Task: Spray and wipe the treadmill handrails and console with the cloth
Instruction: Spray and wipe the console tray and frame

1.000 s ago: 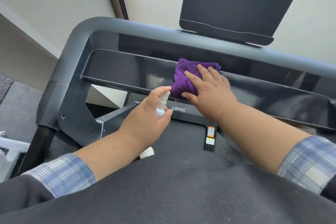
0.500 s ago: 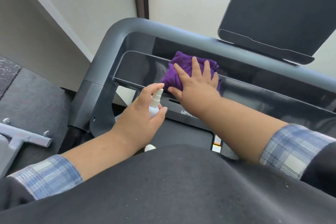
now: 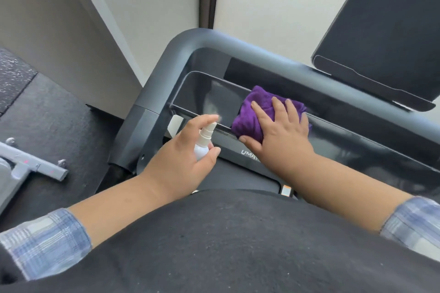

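My left hand point(image 3: 181, 162) grips a small white spray bottle point(image 3: 204, 143), forefinger on the nozzle top, pointing at the left end of the glossy black console panel point(image 3: 214, 97). A faint mist hangs just beyond the nozzle. My right hand point(image 3: 278, 135) presses a bunched purple cloth point(image 3: 250, 114) flat against the console, fingers spread and straight, thumb under the cloth's lower edge. The grey handrail point(image 3: 181, 50) curves around the console's left corner and runs along its top.
A dark tablet holder point(image 3: 381, 31) stands above the console at upper right. A grey metal frame part point(image 3: 31, 166) lies on the dark floor mat at the left. Pale walls rise behind. My dark top fills the bottom of the view.
The view has swung left and closer. My right hand with the cloth has stayed on the console near its left half. My left forefinger now rests on the nozzle and a mist shows.
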The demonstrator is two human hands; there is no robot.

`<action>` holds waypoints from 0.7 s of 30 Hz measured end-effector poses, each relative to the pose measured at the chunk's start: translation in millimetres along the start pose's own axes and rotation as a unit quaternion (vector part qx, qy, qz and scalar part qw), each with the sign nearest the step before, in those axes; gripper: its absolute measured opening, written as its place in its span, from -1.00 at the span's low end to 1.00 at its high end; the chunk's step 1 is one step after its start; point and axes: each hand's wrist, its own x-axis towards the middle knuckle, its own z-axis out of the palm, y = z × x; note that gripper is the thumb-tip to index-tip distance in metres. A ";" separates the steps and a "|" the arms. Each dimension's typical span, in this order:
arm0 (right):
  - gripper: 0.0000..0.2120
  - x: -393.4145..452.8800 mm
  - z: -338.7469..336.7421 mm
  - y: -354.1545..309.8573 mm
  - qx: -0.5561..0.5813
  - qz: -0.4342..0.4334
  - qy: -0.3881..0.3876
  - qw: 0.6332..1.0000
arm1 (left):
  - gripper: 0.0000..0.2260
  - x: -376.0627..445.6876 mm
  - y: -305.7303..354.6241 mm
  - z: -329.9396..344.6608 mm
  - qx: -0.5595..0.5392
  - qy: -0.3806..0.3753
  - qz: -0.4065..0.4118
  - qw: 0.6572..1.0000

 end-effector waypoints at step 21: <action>-0.22 15.4 -10.8 -48.9 -0.016 -0.048 0.021 0.999 | -0.48 -10.6 -10.7 -28.2 0.022 0.046 -0.044 0.998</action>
